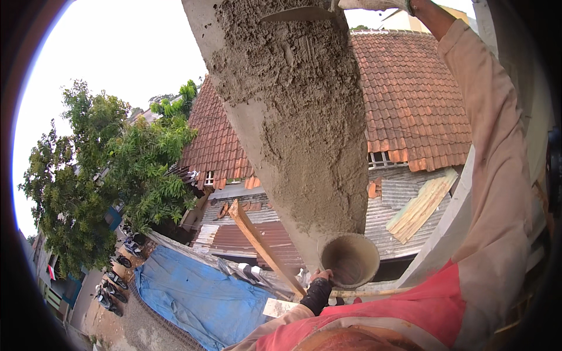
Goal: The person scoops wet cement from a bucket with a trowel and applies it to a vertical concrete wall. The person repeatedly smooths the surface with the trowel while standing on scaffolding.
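Note:
My left hand (321,275), with a dark cuff at the wrist, grips the rim of a grey, mortar-stained bucket (366,263) low beside the column. The bucket's mouth faces me, and its inside looks grey and coated. My raised right hand (380,4), in what looks like a pale glove, is partly cut off by the upper edge. It holds a trowel (295,14), whose blade lies against the upper part of a concrete column (316,134). Rough wet mortar covers much of this column's face; a smoother grey strip runs down its left side.
A wooden post (263,248) leans left of the bucket. Far below lie a blue tarp (202,292), parked motorcycles (108,292) and corrugated metal sheets (404,196). Behind the column is a tiled roof (410,88); leafy trees (117,158) stand left.

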